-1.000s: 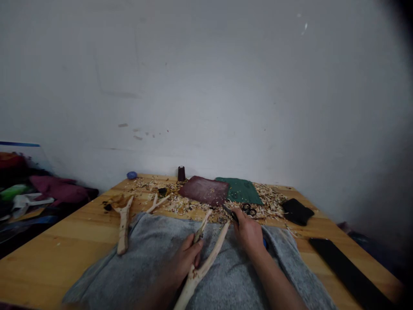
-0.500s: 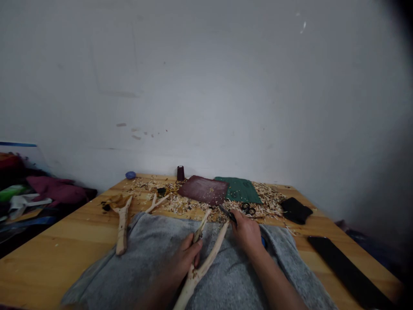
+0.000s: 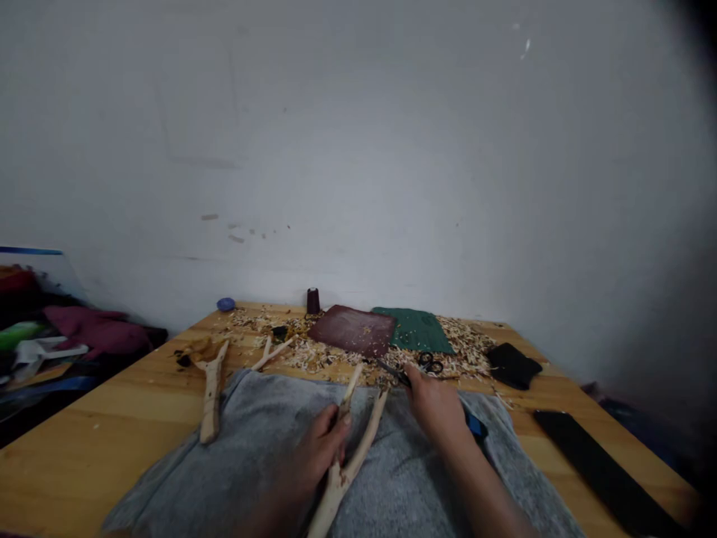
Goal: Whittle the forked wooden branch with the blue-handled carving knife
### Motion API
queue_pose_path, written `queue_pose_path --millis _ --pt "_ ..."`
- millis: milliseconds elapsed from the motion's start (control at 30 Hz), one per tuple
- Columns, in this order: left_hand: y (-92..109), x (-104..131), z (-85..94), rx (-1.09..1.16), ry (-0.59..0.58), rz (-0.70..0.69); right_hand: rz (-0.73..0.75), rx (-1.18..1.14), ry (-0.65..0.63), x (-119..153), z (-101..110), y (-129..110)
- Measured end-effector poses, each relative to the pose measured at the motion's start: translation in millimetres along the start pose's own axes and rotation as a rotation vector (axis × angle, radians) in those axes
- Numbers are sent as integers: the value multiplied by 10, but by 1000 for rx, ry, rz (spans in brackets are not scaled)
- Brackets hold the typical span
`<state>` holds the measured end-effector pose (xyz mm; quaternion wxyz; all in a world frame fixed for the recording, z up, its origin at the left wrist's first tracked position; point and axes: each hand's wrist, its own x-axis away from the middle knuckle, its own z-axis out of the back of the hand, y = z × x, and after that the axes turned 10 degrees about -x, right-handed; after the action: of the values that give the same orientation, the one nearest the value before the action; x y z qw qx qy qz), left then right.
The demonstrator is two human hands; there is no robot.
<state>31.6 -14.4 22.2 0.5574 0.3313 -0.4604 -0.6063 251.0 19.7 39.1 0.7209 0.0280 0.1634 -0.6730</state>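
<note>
My left hand [image 3: 325,448] is wrapped around the left prong of a peeled forked branch [image 3: 365,442], over a grey cloth [image 3: 269,433]. The branch's lower end runs out of view at the bottom. In my right hand [image 3: 434,400] is a knife [image 3: 396,373], its dark blade pointing left, just beyond the tip of the right prong and apart from it. A blue and black piece, perhaps the handle end [image 3: 476,426], shows beside my right wrist. Left of the cloth lies a smaller carved fork [image 3: 211,396], and a thin forked twig [image 3: 272,353] rests beyond the cloth.
Wood shavings [image 3: 467,344] cover the table's far side, around a maroon sheet [image 3: 352,329], a green sheet [image 3: 423,331] and black scissors [image 3: 431,363]. A thread spool [image 3: 313,301] stands by the wall. At right lie a black pouch [image 3: 514,365] and a long black slab [image 3: 608,471].
My right hand has moved slightly right with the knife, away from the right prong. The branch has tilted and shifted a little, and more of the blue and black piece shows.
</note>
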Motion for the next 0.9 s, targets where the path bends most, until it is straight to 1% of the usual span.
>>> queue_pose_path --millis 100,200,233,267,333,433,500,600,700,800,900 --pt "-79 -52 -20 58 -15 1 0 58 -21 18 78 -16" --pt "-171 -116 -22 115 -21 32 -82 74 -133 3 86 8" --pt "-194 -133 -20 140 -19 58 -117 80 -159 -6 79 21" --pt "-212 -146 -18 162 -18 81 -143 84 -158 -16 71 34" --pt "-234 -163 -13 184 -28 94 -162 83 -107 -33 51 48" --pt "-239 -174 -3 208 -32 65 -126 39 -59 -40 20 32" --pt "-229 -177 7 267 -2 55 -95 1 -45 -33 7 19" --pt "-207 -176 16 380 60 41 -85 -55 16 -18 14 33" --pt "-195 -179 11 480 90 26 -70 -116 60 -9 30 65" --pt "-196 -212 36 577 108 30 -33 -171 54 4 15 43" --pt "-196 -289 151 684 155 68 26 -241 34 33 -27 -52"
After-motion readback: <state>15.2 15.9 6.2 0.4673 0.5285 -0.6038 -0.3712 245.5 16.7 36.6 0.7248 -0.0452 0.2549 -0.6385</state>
